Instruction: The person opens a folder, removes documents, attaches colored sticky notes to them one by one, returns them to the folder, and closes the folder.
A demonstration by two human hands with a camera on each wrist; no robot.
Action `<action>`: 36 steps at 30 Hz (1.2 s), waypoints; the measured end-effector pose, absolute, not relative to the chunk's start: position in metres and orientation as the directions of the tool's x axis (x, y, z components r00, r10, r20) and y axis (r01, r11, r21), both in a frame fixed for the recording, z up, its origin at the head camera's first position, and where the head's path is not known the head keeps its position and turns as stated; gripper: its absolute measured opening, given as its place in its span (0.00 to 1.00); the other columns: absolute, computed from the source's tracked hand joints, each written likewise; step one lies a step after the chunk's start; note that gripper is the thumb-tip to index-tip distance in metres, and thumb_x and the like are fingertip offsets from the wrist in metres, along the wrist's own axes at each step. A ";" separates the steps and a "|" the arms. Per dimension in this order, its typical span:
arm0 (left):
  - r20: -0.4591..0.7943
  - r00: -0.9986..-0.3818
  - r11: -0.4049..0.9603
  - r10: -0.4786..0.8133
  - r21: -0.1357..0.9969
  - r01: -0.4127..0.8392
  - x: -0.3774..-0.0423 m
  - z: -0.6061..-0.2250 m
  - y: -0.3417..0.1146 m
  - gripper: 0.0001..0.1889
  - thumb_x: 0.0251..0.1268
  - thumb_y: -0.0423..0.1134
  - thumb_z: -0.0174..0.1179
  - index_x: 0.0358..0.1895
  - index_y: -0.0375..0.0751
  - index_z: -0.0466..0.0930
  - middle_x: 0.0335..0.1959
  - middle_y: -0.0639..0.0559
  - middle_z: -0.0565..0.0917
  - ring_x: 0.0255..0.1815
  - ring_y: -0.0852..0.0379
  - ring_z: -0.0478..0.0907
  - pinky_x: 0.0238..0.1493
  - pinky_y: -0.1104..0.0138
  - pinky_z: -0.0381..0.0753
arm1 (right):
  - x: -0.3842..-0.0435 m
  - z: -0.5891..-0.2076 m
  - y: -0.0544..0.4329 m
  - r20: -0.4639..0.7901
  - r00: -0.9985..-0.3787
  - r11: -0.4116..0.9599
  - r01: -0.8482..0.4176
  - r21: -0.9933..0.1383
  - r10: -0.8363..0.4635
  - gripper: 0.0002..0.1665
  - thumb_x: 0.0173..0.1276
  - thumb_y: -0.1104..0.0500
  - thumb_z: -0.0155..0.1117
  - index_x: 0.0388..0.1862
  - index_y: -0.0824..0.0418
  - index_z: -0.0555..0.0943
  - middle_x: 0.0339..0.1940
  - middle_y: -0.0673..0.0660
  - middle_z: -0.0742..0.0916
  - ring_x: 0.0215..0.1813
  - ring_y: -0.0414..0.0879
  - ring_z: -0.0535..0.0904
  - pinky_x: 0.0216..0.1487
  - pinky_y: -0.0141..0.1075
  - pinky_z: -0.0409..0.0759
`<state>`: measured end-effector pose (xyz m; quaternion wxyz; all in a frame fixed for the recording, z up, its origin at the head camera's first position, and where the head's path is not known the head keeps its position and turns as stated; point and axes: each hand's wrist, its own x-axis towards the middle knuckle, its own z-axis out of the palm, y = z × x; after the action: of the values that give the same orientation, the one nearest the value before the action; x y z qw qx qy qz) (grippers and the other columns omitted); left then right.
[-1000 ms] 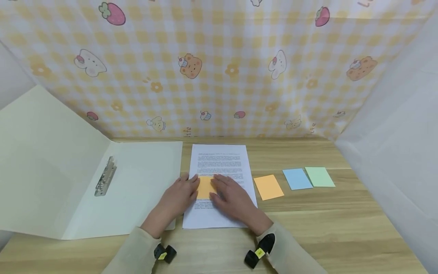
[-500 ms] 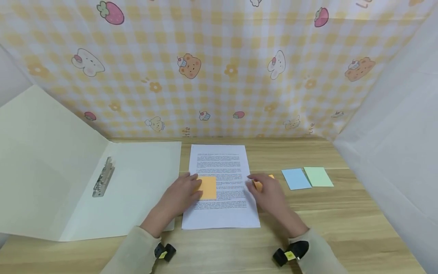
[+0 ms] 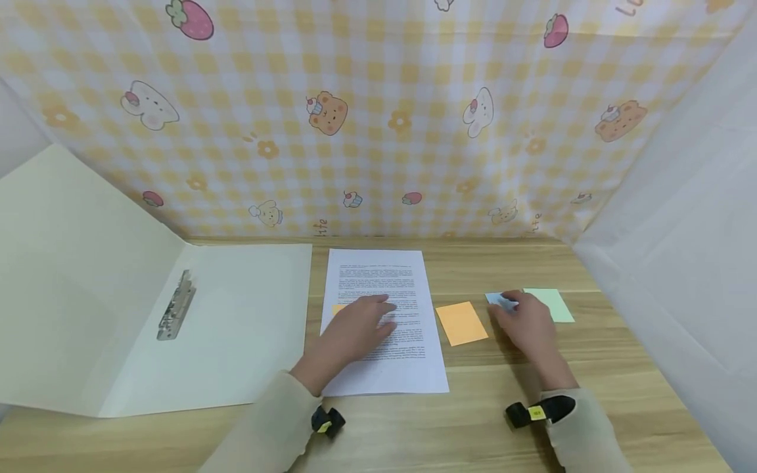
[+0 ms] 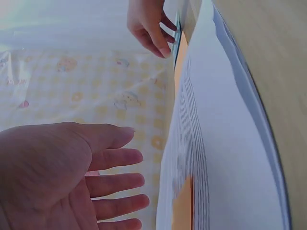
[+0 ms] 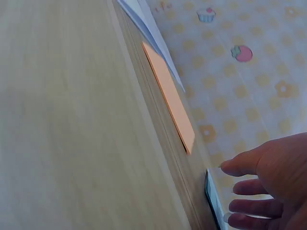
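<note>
My left hand (image 3: 357, 328) hovers over a stack of printed paper (image 3: 408, 374), fingers straight and apart from the sheets in the left wrist view. Mostly covered by that hand in the head view, an orange sticky note (image 4: 183, 208) lies on the top sheet. My right hand (image 3: 526, 325) reaches over a blue sticky note pad (image 3: 499, 301), hiding much of it. In the right wrist view its fingers (image 5: 252, 207) are loosely bent beside the pad's edge; I see no grip. Whether they touch the pad, I cannot tell.
An orange sticky note pad (image 3: 462, 324) lies between the paper and the blue pad. A green pad (image 3: 552, 304) is on the right. At left stands an open white folder (image 3: 248, 315) with a metal clip (image 3: 176, 305). A checkered cloth (image 3: 378, 131) hangs behind the wooden table (image 3: 408, 433).
The right hand has left the note on the paper and moved right, past the orange pad to the blue pad. The left hand has lifted from the note and shifted right over the text.
</note>
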<state>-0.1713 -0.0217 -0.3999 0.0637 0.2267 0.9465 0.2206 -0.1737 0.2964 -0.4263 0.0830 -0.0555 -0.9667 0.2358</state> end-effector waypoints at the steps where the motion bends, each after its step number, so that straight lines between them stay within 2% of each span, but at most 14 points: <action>1: -0.023 -0.885 0.798 0.465 0.444 0.408 -0.172 -0.399 -0.016 0.20 0.74 0.46 0.59 0.63 0.42 0.81 0.69 0.46 0.79 0.73 0.45 0.74 0.72 0.53 0.73 | -0.174 -0.426 0.300 0.125 -0.980 0.885 0.084 -0.458 0.158 0.26 0.70 0.52 0.65 0.57 0.71 0.82 0.53 0.74 0.86 0.52 0.67 0.84 0.48 0.58 0.83; 5: -0.028 -0.872 0.781 0.490 0.458 0.424 -0.176 -0.401 0.010 0.19 0.75 0.46 0.59 0.63 0.44 0.82 0.67 0.49 0.81 0.71 0.50 0.76 0.70 0.56 0.76 | -0.174 -0.427 0.310 0.106 -0.977 0.897 0.125 -0.424 0.186 0.28 0.70 0.51 0.66 0.58 0.73 0.81 0.57 0.75 0.85 0.57 0.70 0.81 0.52 0.61 0.81; 12: 0.004 -0.859 0.745 0.512 0.495 0.447 -0.186 -0.409 0.060 0.17 0.73 0.43 0.61 0.59 0.44 0.84 0.59 0.51 0.86 0.60 0.54 0.83 0.57 0.62 0.84 | -0.175 -0.427 0.315 0.058 -0.975 0.907 0.178 -0.382 0.215 0.35 0.69 0.49 0.66 0.62 0.75 0.77 0.61 0.77 0.81 0.62 0.72 0.78 0.53 0.63 0.81; 14: 0.014 -0.857 0.745 0.515 0.488 0.456 -0.187 -0.410 0.072 0.16 0.72 0.43 0.61 0.59 0.44 0.84 0.58 0.51 0.87 0.58 0.55 0.84 0.54 0.64 0.84 | -0.175 -0.426 0.314 0.045 -0.974 0.907 0.190 -0.375 0.223 0.36 0.69 0.48 0.67 0.63 0.75 0.76 0.61 0.77 0.81 0.63 0.72 0.77 0.53 0.63 0.81; 19: 0.032 -0.854 0.750 0.519 0.463 0.473 -0.188 -0.416 0.095 0.16 0.71 0.42 0.63 0.57 0.44 0.86 0.57 0.51 0.87 0.47 0.60 0.83 0.43 0.71 0.82 | -0.176 -0.426 0.313 0.032 -0.971 0.907 0.210 -0.366 0.237 0.37 0.68 0.48 0.68 0.63 0.76 0.76 0.60 0.78 0.81 0.61 0.73 0.78 0.53 0.62 0.81; 21: 0.044 -0.852 0.752 0.522 0.447 0.484 -0.188 -0.419 0.099 0.15 0.70 0.42 0.64 0.57 0.44 0.86 0.57 0.51 0.87 0.46 0.60 0.82 0.41 0.72 0.81 | -0.176 -0.426 0.313 0.025 -0.969 0.904 0.219 -0.368 0.245 0.37 0.67 0.49 0.69 0.63 0.76 0.75 0.60 0.77 0.82 0.60 0.73 0.79 0.53 0.62 0.80; 26: 0.081 -0.852 0.760 0.518 0.415 0.501 -0.186 -0.423 0.102 0.15 0.67 0.41 0.67 0.55 0.44 0.87 0.55 0.51 0.88 0.55 0.56 0.83 0.49 0.69 0.84 | -0.178 -0.425 0.315 0.019 -0.968 0.883 0.221 -0.413 0.251 0.41 0.67 0.50 0.70 0.67 0.78 0.71 0.57 0.79 0.81 0.57 0.73 0.79 0.51 0.61 0.80; 32: 0.102 -0.852 0.750 0.514 0.429 0.503 -0.186 -0.426 0.102 0.15 0.68 0.40 0.66 0.56 0.45 0.87 0.57 0.52 0.87 0.60 0.54 0.82 0.55 0.67 0.84 | -0.178 -0.425 0.315 0.015 -0.960 0.819 0.229 -0.526 0.278 0.43 0.64 0.57 0.72 0.71 0.77 0.65 0.57 0.80 0.76 0.58 0.71 0.74 0.58 0.60 0.76; 36: 0.124 -0.850 0.743 0.512 0.433 0.511 -0.184 -0.426 0.105 0.16 0.68 0.41 0.66 0.57 0.47 0.86 0.58 0.53 0.86 0.61 0.54 0.82 0.58 0.66 0.83 | -0.177 -0.423 0.318 0.005 -0.960 0.805 0.232 -0.546 0.280 0.43 0.63 0.57 0.72 0.70 0.77 0.66 0.57 0.81 0.78 0.57 0.70 0.75 0.57 0.59 0.77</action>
<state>-0.1844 0.1048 -0.4260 0.0013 0.2739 0.9334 0.2317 -0.1771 0.3177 -0.4227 0.0427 -0.1348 -0.9491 0.2815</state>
